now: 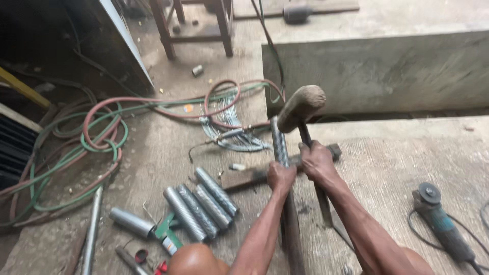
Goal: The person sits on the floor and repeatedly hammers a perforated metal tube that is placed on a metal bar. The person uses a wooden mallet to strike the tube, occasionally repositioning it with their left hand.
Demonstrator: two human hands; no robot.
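Observation:
My left hand [280, 176] grips a long threaded steel rod [278, 142] that stands nearly upright over the edge of a concrete slab [407, 163]. My right hand [317, 160] holds the handle of a hammer [301, 108], whose worn rounded head is raised beside the rod's top. A flat rusty metal bar [244, 177] lies under the rod at the slab's edge. Both forearms reach in from the bottom of the view.
Several short threaded pipe pieces [201, 203] lie on the floor to the left, with one more [131, 222] apart. Red and green hoses [102, 137] coil at left. An angle grinder [442, 224] lies at right. A wooden stool [196, 25] stands behind.

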